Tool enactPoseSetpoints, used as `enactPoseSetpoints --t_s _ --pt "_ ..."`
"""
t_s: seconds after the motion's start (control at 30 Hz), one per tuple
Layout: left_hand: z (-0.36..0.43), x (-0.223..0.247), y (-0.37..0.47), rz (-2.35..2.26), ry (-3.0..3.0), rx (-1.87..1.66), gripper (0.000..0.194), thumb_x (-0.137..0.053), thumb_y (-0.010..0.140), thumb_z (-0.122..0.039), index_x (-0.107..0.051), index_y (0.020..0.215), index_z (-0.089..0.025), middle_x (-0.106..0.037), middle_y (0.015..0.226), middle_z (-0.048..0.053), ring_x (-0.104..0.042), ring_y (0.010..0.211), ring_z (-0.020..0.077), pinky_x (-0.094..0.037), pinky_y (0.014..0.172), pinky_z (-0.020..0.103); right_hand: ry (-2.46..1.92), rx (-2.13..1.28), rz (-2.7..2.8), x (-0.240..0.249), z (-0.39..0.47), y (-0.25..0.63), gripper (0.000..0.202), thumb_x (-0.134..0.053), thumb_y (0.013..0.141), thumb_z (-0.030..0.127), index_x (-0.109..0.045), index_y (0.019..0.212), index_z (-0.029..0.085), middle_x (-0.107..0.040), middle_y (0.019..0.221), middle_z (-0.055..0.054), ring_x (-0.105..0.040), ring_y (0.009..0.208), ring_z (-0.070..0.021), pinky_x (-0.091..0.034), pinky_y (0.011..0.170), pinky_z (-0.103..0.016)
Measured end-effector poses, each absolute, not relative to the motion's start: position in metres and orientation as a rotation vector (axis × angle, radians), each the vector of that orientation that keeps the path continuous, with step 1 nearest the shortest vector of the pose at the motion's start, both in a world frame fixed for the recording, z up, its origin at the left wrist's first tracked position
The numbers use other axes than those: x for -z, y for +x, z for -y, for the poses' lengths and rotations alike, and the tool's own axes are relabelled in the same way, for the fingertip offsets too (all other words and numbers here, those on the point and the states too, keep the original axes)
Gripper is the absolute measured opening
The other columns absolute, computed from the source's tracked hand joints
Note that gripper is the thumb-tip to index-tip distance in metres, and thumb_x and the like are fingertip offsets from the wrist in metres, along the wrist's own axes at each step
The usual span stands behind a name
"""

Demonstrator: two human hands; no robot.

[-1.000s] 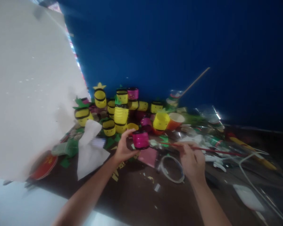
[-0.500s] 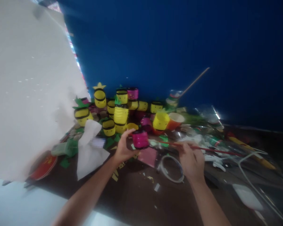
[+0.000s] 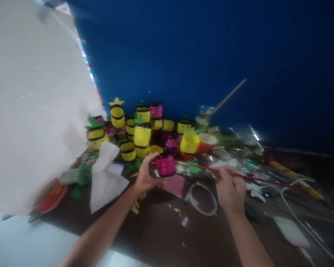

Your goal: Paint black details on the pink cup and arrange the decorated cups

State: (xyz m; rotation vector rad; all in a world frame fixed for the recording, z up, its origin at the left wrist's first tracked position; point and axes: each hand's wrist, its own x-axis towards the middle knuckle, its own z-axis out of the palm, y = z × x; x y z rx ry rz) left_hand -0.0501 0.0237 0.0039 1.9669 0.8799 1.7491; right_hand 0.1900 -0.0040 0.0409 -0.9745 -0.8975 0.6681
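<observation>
Right hand (image 3: 231, 187) eased slightly toward 3 o'clock, slim red stick (image 3: 256, 178) pinched tight, its tip at or near the magenta cup (image 3: 166, 165), mid-view, gripped from 9 o'clock by left hand (image 3: 146, 176); work there seems ongoing, contact too blurred to tell.

Craft workspace: brush (image 3: 202, 167), decorated cups (image 3: 142, 137), scraps (image 3: 185, 221)

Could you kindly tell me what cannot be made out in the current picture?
All in the head view:
Tip of the red stick: blurred, so contact with the magenta container is unclear.
Far side of that container: turned from the camera.
Palm of the right hand: hidden by its back.
Yellow marks on the red disc: too blurred to read.
</observation>
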Motion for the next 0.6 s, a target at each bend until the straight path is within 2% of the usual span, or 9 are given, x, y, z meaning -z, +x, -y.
enactPoseSetpoints --t_s 0.13,0.27,0.6 --pt "-0.024 -0.002 -0.05 -0.896 1.98 -1.728 0.079 -0.074 0.059 -0.019 -0.038 0.129 -0.02 -0.051 0.122 0.012 -0.057 0.108 0.0245 -0.052 0.087 0.039 -0.883 -0.825 0.756 -0.043 0.004 0.187 0.024 -0.074 0.064 0.039 -0.058 0.064 0.02 -0.061 0.059 0.005 -0.058 0.057 -0.0102 -0.05 0.062 -0.026" --pt "-0.024 0.0 -0.051 -0.911 2.022 -1.693 0.078 -0.074 0.058 -0.018 -0.039 0.128 -0.02 -0.051 0.123 0.012 -0.052 0.115 0.0264 -0.048 0.094 0.041 -0.883 -0.918 0.712 -0.041 0.005 0.179 0.027 -0.076 0.063 0.041 -0.058 0.064 0.021 -0.064 0.061 0.004 -0.06 0.058 -0.0105 -0.051 0.063 -0.027" --pt "-0.024 -0.001 -0.051 -0.931 2.108 -1.701 0.08 -0.077 0.057 -0.021 -0.038 0.128 -0.019 -0.054 0.122 0.013 -0.052 0.116 0.0262 -0.038 0.104 0.046 -0.898 -0.78 0.751 -0.037 0.003 0.174 0.025 -0.074 0.066 0.039 -0.056 0.065 0.021 -0.06 0.058 0.005 -0.059 0.055 -0.0112 -0.052 0.06 -0.029"
